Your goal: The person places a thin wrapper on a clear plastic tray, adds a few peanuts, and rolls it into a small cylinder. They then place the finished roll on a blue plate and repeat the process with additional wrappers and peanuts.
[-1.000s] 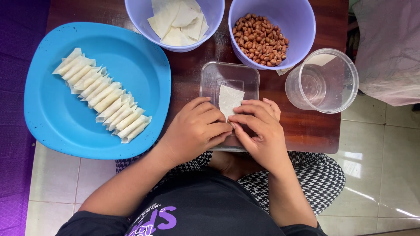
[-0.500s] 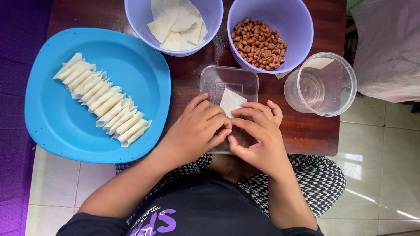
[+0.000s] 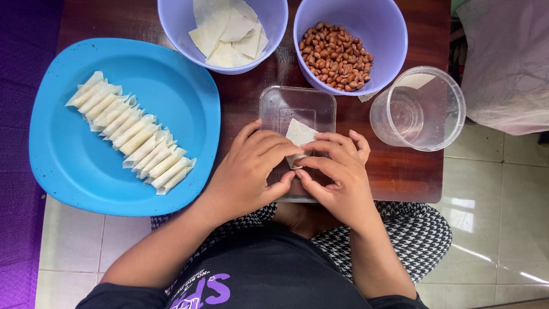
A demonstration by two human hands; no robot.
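Two hands meet over the clear tray (image 3: 297, 109) at the table's near edge: left hand (image 3: 251, 171) and right hand (image 3: 337, 177) both pinch a pale wrapper (image 3: 299, 136), equally near. Its free triangular corner points toward the far edge, thin, off-white, partly rolled under the fingertips.

Sitting around the work spot

Lying in a row on blue plate (image 3: 80, 166): finished rolls (image 3: 131, 134); standing beside: peanut bowl (image 3: 382, 23), empty clear cup (image 3: 420, 109).

No packages, labels, signs or screens in view
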